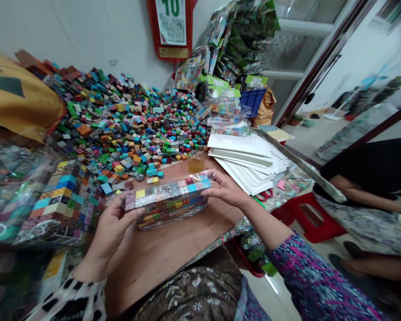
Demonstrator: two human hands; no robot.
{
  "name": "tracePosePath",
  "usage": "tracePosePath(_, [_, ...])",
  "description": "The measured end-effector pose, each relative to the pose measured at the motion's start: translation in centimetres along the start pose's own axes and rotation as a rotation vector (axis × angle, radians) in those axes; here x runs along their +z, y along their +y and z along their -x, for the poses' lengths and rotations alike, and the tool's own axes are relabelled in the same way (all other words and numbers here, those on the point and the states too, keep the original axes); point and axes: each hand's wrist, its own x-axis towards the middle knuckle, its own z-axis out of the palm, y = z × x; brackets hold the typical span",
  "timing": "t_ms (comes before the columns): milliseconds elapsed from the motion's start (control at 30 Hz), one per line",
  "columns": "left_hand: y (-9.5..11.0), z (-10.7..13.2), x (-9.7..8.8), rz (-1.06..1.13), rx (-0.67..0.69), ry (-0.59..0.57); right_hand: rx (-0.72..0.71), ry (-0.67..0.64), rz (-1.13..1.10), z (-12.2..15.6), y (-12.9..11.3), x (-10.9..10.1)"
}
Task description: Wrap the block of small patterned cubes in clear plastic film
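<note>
A long clear plastic pack of colourful patterned blocks (170, 200) is held level between both my hands, just above the brown tabletop (187, 240). My left hand (115, 225) grips its left end, thumb on the near side. At the other end, my right hand (222, 189) pinches the wrapping and the pack's corner. The blocks sit in rows inside the shiny film. Just behind the pack lies a big heap of small loose coloured blocks (133, 120). A small glass of amber liquid (196, 162) stands near the right end of the pack.
White cards (243, 154) lie stacked at the right, with red-handled scissors (263, 195) beside them. More filled packs (58, 200) are on the left, near a yellow bag (20, 93). A blue bin (252, 101) stands behind. A seated person (367, 178) is at right, near a red stool (314, 218).
</note>
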Motion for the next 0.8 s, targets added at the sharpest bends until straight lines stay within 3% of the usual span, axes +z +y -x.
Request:
tracePosePath(200, [0.0,-0.6,-0.2,0.006,-0.010,-0.030,-0.031,-0.004,-0.024,0.1,0.3,0.3])
tracePosePath(667, [-1.1,-0.2,0.7,-0.011,-0.030,0.068,-0.008,0.069,-0.140,0.1,1.2,1.0])
tracePosePath(800, [-2.2,-0.2,0.1,-0.038,-0.031,0.041,0.013,0.061,-0.178,0.3,1.3,1.1])
